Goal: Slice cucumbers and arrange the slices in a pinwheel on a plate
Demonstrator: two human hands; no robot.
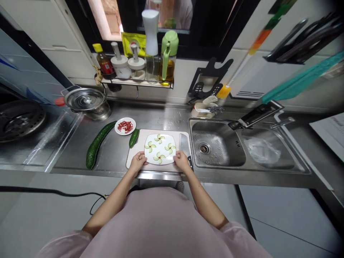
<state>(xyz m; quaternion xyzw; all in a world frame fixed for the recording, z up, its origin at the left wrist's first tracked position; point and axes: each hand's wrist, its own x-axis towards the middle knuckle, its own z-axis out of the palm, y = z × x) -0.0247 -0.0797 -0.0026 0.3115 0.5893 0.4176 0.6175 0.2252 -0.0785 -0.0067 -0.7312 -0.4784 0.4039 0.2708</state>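
plate point(160, 148): smooth, glossy | counter point(114, 154): shiny metal | long cucumber point(97, 146): glossy

A kitchen, shown by the double sink point(241, 148) and seasoning shelf point(139, 82).

From afar I'm watching the steel table point(114, 154), which is carrying a lidded pot point(100, 113), long cucumber point(97, 146), white dish point(117, 129) and cutting board point(141, 140), a short cucumber point(134, 138) lying at the board's edge.
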